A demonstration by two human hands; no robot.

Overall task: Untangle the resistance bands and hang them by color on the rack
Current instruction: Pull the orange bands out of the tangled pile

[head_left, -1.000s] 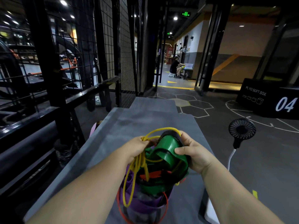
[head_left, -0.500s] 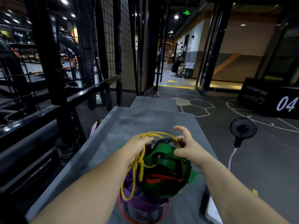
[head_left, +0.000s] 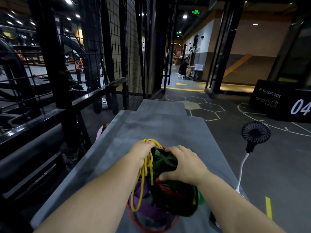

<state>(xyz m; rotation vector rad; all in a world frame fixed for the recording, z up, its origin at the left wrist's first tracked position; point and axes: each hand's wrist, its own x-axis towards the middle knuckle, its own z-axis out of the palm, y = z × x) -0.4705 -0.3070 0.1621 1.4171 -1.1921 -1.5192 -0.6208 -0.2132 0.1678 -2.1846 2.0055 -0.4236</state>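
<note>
Resistance bands (head_left: 151, 214): soft, stretchy, probably snag-prone. Yellow band (head_left: 143, 179) held in left grip (head_left: 143, 152), green band (head_left: 165, 161) clutched in right grip (head_left: 183, 165). Best hold: yellow's loose loop.

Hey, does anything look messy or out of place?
Yes: the resistance bands form one tangled ball over the grey surface; the left hand grips the yellow band, the right hand grips the green band.

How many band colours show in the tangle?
4: yellow band gripped by the left hand, green band under the right hand, purple band at the bundle's lower left, red band beneath the right thumb. Others may be hidden.
</note>
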